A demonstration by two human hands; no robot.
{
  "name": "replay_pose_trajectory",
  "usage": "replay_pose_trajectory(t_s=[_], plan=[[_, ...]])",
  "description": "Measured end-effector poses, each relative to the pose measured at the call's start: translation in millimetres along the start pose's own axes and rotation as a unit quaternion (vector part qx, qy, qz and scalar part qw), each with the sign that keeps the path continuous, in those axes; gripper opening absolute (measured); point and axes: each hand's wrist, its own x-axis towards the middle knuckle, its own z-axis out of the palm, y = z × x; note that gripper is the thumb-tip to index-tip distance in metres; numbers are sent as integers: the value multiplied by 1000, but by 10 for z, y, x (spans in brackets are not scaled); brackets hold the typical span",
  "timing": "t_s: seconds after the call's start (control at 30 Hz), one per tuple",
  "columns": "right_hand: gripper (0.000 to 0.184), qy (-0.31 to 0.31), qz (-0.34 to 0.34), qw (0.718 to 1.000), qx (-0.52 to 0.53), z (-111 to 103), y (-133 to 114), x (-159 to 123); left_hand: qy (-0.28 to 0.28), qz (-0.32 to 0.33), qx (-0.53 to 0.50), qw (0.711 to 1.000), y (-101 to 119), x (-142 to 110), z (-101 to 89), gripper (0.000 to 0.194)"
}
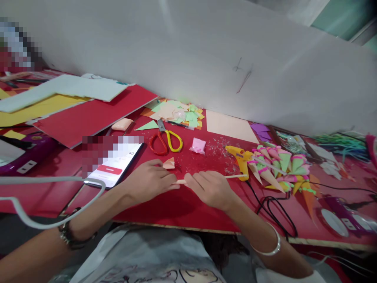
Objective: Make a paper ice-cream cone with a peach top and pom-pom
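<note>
My left hand (151, 179) and my right hand (210, 189) are close together above the red tabletop (165, 208), fingers closed. Both grip a thin pale stick (182, 182), a short stretch of which shows between them. Past my right hand it sticks out toward the handle of a yellow glue gun (242, 159); whether it is one piece all along is hidden by my fingers. A small folded peach paper piece (169, 163) lies just beyond my left hand. Scissors (166, 139) with one red and one yellow handle rest farther back, beside a small pink packet (198, 145).
A phone (114, 167) lies to the left, a white cable (53, 180) crossing near it. Paper cones (282, 163) are heaped on the right by a black cord (271, 212). Cut paper pieces (179, 112) and a peach sheet (229, 125) lie along the wall.
</note>
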Motion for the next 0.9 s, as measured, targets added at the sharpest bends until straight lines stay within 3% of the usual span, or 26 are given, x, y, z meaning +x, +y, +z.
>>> replay_pose_trajectory(t_s=[0.07,0.13,0.27,0.37,0.47,0.57,0.6,0.67,0.8,0.83,0.9], plan=[[15,15,-5,1000,-10,-3,7,-9,-9,-20,-80,997,14,-14,9,40],[17,30,-13,999,-23,-4,22,-18,-42,-90,-235,967,61,-30,31,42],[19,31,-32,998,-45,11,56,-31,-113,-260,-524,803,155,-47,83,46],[19,29,-38,998,-51,35,69,-38,-118,-306,-633,701,173,-38,106,47],[18,32,-39,997,-52,53,67,-42,-123,-314,-702,627,167,-29,118,45],[18,30,-41,998,-47,59,62,-37,-132,-316,-731,591,163,-33,131,43],[18,27,-40,998,-43,61,62,-33,-134,-317,-728,593,163,-36,136,42],[18,23,-33,999,-30,72,63,-25,-129,-311,-688,643,160,-42,142,43],[21,-4,4,1000,3,126,57,-16,-81,-253,-486,833,118,-58,133,40],[23,-14,17,1000,13,141,51,-14,-62,-232,-427,872,98,-64,126,37],[29,-41,49,997,45,164,35,-4,-34,-197,-330,923,51,-80,109,34]])
